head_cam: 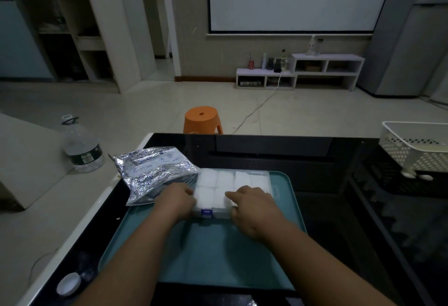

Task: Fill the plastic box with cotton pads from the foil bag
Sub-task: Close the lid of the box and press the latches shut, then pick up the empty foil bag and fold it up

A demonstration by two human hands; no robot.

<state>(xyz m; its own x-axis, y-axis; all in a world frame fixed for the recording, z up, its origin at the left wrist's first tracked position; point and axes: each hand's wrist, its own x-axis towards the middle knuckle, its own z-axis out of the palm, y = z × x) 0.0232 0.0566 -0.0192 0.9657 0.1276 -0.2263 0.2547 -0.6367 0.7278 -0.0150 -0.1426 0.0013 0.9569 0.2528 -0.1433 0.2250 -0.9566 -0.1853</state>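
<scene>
Sitting between both hands (175, 199) (254, 208): plastic box (242, 179)

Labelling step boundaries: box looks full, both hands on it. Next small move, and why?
Probably snap the blue latch shut, if open. White cotton pads fill every visible compartment of the clear plastic box on the teal tray; left hand and right hand hold its near end.

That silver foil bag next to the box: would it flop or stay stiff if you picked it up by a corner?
Probably floppy: the foil bag lies crumpled and creased, so it would likely sag. It looks fairly flat, so it is probably light. Its shiny skin may slide easily on the glossy table.
</scene>
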